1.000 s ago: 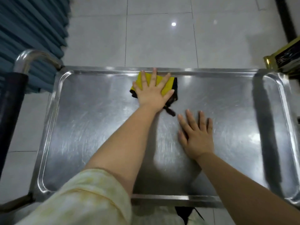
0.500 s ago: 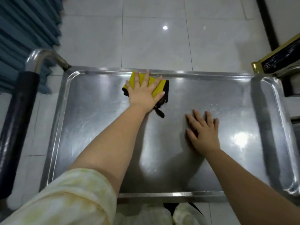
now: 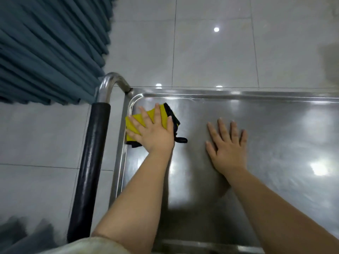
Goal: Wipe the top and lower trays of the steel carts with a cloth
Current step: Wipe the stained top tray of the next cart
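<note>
in far-left corner of top tray [image 3: 275, 125], yellow cloth [image 3: 133, 122] with black edging lies flat, left edge on tray's rim. left grip [image 3: 154, 133] presses cloth, fingers straight and spread. right grip [image 3: 227, 147] flat on bare steel nearby, fingers spread, holding nothing. black-sleeved cart handle [image 3: 89, 162] beside left rim; teal curtain [image 3: 45, 52] beyond; tiled floor [image 3: 211, 55] around.

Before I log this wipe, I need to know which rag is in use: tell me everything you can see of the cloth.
The cloth is a folded yellow pad with black trim and a small black loop tab trailing from its near-right corner. It looks soft, like microfibre. It lies flat in the far-left corner of the top tray, its left edge up against the raised rim. The left hand presses on it with spread, straight fingers, covering much of it.
</note>
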Available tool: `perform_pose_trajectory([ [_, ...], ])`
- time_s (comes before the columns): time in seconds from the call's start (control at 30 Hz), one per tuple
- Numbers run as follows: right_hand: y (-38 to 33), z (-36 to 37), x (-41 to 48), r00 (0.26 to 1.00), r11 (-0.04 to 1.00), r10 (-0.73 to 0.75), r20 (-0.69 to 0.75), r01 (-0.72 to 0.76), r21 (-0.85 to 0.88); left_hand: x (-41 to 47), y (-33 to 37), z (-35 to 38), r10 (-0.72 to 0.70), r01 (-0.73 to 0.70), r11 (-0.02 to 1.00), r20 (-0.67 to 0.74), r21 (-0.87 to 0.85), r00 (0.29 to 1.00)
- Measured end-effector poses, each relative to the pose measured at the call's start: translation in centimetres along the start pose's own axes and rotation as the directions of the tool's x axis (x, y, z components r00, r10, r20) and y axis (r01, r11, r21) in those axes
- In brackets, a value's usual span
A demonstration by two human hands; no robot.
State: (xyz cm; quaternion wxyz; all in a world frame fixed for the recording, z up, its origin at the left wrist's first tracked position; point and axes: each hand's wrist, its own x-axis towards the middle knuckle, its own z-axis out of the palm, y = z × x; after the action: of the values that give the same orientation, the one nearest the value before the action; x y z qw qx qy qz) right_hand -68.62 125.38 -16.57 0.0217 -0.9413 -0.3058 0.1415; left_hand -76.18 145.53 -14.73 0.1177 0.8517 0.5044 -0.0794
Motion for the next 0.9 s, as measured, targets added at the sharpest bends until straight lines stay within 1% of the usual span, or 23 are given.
perform_pose_trajectory([
  [0.03, 0.1, 0.1, 0.2, 1.000, 1.000, 0.002, -0.008, -0.002, -0.001, 1.2, 0.1, -0.3, 0.048, -0.048, 0.998, 0.012, 0.040, 0.999],
  [0.1, 0.3, 0.0, 0.8, 1.000, 1.000, 0.006, 0.002, -0.006, -0.001, 4.8, -0.2, -1.7, 0.195, -0.197, 0.976, 0.027, 0.098, 0.980],
  [0.17, 0.4, -0.1, 1.2, 1.000, 1.000, 0.025, 0.002, -0.025, -0.016, 8.3, -0.1, -3.0, 0.294, -0.298, 0.948, 0.056, 0.113, 0.954],
  [0.27, 0.2, -0.2, 1.4, 0.999, 0.999, 0.046, 0.026, -0.045, -0.028, 8.6, 0.0, -2.9, 0.303, -0.306, 0.944, 0.043, 0.128, 0.952],
  [0.37, 0.0, -0.6, 1.3, 0.998, 0.998, 0.044, 0.039, -0.042, -0.041, 5.0, -1.0, -1.8, 0.317, -0.317, 0.942, 0.014, 0.115, 0.948],
  [0.53, 0.1, -0.9, 1.4, 0.997, 0.998, 0.044, 0.060, -0.041, -0.049, -2.4, -3.9, 0.3, 0.384, -0.382, 0.917, 0.008, 0.112, 0.923],
  [0.63, 0.1, -0.8, 1.4, 0.998, 0.999, 0.031, 0.055, -0.029, -0.041, -7.3, -5.6, 1.4, 0.420, -0.415, 0.904, -0.037, 0.102, 0.907],
  [0.73, 0.2, -0.7, 1.3, 0.999, 1.000, 0.019, 0.041, -0.019, 0.010, -13.2, -6.4, 2.7, 0.435, -0.426, 0.895, -0.048, 0.131, 0.899],
  [0.87, 0.7, -1.3, 0.6, 0.999, 0.995, -0.044, -0.008, 0.044, 0.089, -20.8, -5.6, 4.5, 0.391, -0.384, 0.915, -0.033, 0.128, 0.920],
  [0.9, 1.2, -1.7, 0.2, 0.998, 0.990, -0.055, -0.039, 0.060, 0.127, -22.6, -5.0, 4.9, 0.387, -0.381, 0.916, -0.028, 0.125, 0.922],
])
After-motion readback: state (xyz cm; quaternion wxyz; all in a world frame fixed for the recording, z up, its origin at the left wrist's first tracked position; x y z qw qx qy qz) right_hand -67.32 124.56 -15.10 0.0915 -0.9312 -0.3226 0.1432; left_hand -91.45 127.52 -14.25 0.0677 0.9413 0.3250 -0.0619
